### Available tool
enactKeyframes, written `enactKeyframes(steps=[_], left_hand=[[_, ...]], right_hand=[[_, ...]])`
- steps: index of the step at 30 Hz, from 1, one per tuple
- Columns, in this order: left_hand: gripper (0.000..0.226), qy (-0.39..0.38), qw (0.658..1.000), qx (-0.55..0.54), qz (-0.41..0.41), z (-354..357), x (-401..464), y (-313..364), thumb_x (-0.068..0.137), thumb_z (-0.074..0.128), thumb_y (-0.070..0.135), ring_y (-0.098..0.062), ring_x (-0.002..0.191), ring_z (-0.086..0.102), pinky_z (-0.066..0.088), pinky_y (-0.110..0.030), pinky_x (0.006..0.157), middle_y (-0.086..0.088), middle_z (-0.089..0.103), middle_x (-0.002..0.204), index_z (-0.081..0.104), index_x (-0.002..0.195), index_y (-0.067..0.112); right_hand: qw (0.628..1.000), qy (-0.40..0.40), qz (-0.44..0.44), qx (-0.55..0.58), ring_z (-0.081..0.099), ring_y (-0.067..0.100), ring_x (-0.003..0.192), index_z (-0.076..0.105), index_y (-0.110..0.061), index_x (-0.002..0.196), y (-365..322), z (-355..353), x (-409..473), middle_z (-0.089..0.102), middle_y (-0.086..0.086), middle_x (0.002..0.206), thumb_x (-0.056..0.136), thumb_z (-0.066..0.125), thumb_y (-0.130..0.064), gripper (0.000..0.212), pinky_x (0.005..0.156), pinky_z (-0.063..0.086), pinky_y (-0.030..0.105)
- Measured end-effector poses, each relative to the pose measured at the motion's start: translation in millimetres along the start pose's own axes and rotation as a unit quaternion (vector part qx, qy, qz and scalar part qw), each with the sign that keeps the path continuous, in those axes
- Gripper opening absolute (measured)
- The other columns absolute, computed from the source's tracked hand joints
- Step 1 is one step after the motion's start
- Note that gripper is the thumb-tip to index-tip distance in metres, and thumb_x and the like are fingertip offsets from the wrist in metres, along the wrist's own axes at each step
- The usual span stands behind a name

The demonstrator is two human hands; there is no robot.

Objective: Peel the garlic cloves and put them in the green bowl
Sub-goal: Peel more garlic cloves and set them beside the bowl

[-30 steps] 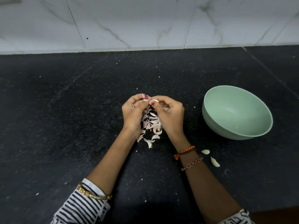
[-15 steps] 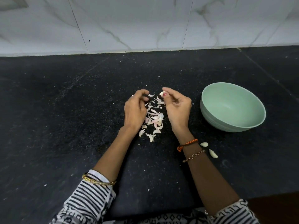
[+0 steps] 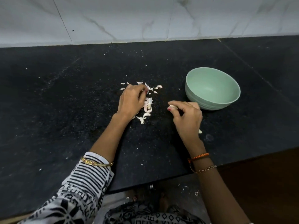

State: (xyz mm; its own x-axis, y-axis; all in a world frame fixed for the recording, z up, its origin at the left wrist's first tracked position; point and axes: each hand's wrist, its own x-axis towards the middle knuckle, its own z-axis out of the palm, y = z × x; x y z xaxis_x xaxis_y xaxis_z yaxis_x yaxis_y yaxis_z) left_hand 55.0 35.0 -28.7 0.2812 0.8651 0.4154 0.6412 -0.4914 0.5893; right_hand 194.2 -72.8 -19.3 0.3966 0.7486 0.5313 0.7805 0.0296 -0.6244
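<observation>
The green bowl (image 3: 226, 101) stands on the black counter to the right and looks empty inside. My right hand (image 3: 187, 117) hovers just left of the bowl, thumb and fingers pinched on a pale garlic clove (image 3: 173, 107). My left hand (image 3: 131, 101) rests with curled fingers over a scatter of garlic peels (image 3: 148, 109); whether it holds a peel is hidden. One more clove (image 3: 200, 131) peeks out from behind my right hand on the counter.
The black stone counter (image 3: 64, 110) runs back to a white marble-tiled wall (image 3: 145, 18). Its front edge (image 3: 161, 180) lies near my forearms, with floor and bits of peel (image 3: 196, 193) below. Small white flecks dot the counter.
My hands have separated. The right hand carried the clove right and down toward the bowl, and the left hand dropped onto the peel pile. The view has tilted down.
</observation>
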Motion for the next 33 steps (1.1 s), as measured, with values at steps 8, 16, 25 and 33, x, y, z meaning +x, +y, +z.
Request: enactKeyframes(steps=[8, 16, 25, 33], left_hand=[[0.027, 0.057, 0.997, -0.056, -0.01, -5, -3, 1, 0.086, 0.046, -0.001, -0.027, 0.087, 0.056, 0.044, -0.035, 0.081, -0.01, 0.069, 0.088, 0.066, 0.104, 0.006], [0.034, 0.044, 0.993, -0.102, -0.036, -6, -1, 0, 0.075, 0.041, -0.01, -0.031, 0.074, 0.063, 0.051, -0.044, 0.08, -0.004, 0.066, 0.084, 0.068, 0.088, 0.004], [0.027, 0.046, 0.987, -0.144, -0.047, -7, -2, 0, 0.078, 0.045, 0.013, -0.033, 0.07, 0.063, 0.053, -0.048, 0.071, 0.006, 0.061, 0.081, 0.068, 0.092, 0.012], [0.017, 0.05, 0.984, -0.146, -0.086, -10, 0, -4, 0.09, 0.051, 0.007, -0.023, 0.08, 0.066, 0.053, -0.04, 0.08, 0.002, 0.064, 0.083, 0.067, 0.097, 0.008]], right_hand=[[0.986, -0.002, 0.151, -0.072, 0.051, 0.024, 0.099, 0.071, -0.015, 0.102, 19, -36, -20, 0.07, 0.004, 0.096, 0.085, 0.061, -0.008, 0.02, 0.07, 0.022, 0.011], [0.98, -0.023, 0.183, -0.077, 0.049, 0.02, 0.108, 0.067, -0.016, 0.109, 17, -41, -29, 0.068, 0.005, 0.103, 0.086, 0.061, -0.017, 0.024, 0.08, 0.031, 0.018], [0.996, 0.039, 0.056, -0.062, 0.057, 0.024, 0.09, 0.07, -0.011, 0.098, -4, -28, -32, 0.071, 0.003, 0.093, 0.077, 0.067, -0.02, 0.023, 0.076, 0.035, 0.018], [0.997, -0.07, -0.006, 0.028, 0.062, 0.026, 0.085, 0.07, -0.005, 0.097, -33, 14, -12, 0.071, 0.009, 0.091, 0.079, 0.047, 0.002, 0.03, 0.078, 0.039, 0.018]])
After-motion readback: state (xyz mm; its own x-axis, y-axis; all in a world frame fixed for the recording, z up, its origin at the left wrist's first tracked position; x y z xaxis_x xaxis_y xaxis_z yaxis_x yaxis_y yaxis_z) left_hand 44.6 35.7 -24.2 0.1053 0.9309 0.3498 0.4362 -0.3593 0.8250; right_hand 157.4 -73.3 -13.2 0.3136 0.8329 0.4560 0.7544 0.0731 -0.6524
